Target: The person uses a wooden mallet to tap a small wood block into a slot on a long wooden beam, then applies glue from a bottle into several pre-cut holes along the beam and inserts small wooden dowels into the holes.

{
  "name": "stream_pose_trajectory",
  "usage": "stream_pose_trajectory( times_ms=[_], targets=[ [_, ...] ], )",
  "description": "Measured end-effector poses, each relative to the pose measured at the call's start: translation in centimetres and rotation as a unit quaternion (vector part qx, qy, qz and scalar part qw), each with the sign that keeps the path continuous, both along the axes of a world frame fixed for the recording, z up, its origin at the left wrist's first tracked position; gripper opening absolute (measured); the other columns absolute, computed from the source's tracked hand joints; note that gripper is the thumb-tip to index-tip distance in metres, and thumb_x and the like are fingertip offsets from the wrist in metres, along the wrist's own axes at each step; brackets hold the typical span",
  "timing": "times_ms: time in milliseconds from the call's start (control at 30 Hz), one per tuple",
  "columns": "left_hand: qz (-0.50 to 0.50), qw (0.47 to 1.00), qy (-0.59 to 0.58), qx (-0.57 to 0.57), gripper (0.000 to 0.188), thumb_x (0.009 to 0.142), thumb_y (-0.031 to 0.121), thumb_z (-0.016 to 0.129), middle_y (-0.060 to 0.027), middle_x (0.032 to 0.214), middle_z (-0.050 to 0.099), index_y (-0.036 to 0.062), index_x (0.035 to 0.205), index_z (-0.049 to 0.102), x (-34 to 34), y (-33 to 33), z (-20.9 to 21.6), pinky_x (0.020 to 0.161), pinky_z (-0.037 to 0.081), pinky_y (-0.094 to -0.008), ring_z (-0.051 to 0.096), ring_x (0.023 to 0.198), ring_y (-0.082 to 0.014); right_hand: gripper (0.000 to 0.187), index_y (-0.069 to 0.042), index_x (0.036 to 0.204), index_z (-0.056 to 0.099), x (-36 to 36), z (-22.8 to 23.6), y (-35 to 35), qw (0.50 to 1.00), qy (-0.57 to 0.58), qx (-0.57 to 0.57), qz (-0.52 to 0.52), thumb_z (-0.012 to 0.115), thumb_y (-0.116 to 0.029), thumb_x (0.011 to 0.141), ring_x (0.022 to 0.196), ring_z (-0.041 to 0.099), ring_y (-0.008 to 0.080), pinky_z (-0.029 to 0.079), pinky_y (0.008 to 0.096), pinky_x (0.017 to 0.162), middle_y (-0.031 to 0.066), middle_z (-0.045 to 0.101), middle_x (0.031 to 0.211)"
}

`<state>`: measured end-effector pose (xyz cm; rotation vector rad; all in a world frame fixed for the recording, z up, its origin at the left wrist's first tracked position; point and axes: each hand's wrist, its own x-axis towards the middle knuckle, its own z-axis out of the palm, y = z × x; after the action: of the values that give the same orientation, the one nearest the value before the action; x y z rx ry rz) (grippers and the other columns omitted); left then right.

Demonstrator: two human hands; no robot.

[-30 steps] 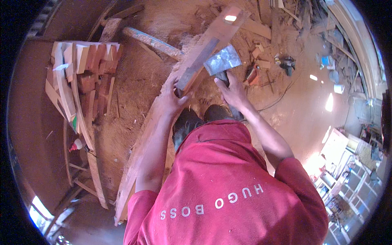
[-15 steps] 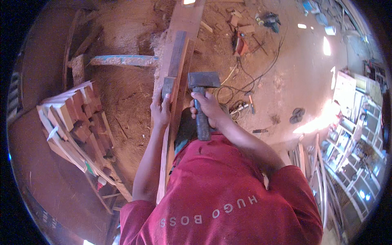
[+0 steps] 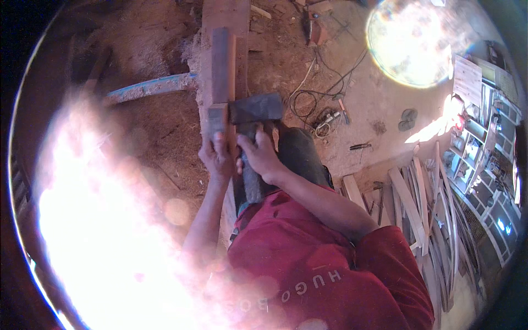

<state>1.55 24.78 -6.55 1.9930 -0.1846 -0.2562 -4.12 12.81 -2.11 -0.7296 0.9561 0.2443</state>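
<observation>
In my right hand [image 3: 264,157], the fingers are wrapped round the handle of a short-handled club hammer [image 3: 257,108] with a dark, heavy head. The head lies beside the end of a short greyish block [image 3: 217,118], close to or touching it. My left hand [image 3: 216,157] grips the near part of that block. It stands end to end with a longer dark wood strip [image 3: 220,66], which lies along a long reddish plank [image 3: 225,14]. A lighter wood edge runs along the strip's right side.
Blue-edged bar [image 3: 151,88] reaches the plank from the left. Coiled cables [image 3: 308,104] lie on the dusty floor at right, near a power strip [image 3: 330,118]. Timber lengths [image 3: 418,203] lean at lower right, beside metal frames [image 3: 473,165]. Bright glare hides the lower left.
The view has shifted, and strong glare now covers the lower left. My right hand has brought the hammer left, closer to the block; my left hand stays on the block.
</observation>
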Motion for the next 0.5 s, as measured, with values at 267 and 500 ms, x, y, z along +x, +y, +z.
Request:
stream_pose_trajectory(
  times_ms=[267, 500],
  targets=[
    [-0.019, 0.998, 0.062, -0.013, 0.045, 0.106, 0.038, 0.051, -0.0101, 0.106, 0.07, -0.0017, 0.122, 0.063, -0.2, 0.6, 0.5, 0.085, 0.051, -0.0324, 0.064, 0.098, -0.0167, 0.026, -0.005, 0.113, 0.045, -1.0, 0.5, -1.9, 0.996, 0.067, 0.01, -0.054, 0.062, -0.02, 0.1, 0.052, 0.059, 0.0156, 0.051, 0.033, 0.045, 0.0059, 0.058, 0.073],
    [-0.015, 0.997, 0.07, -0.029, 0.042, 0.105, 0.032, 0.056, -0.0147, 0.114, 0.069, -0.0049, 0.125, 0.061, -0.2, 0.7, -0.2, 0.089, 0.05, -0.0322, 0.063, 0.103, -0.0174, 0.039, -0.001, 0.122, 0.049, 1.7, 4.2, -8.9, 0.9, -0.011, -0.358, 0.247, 0.067, -0.024, 0.096, 0.06, 0.064, 0.0171, 0.053, 0.0358, 0.052, 0.0125, 0.064, 0.08]
  ],
)
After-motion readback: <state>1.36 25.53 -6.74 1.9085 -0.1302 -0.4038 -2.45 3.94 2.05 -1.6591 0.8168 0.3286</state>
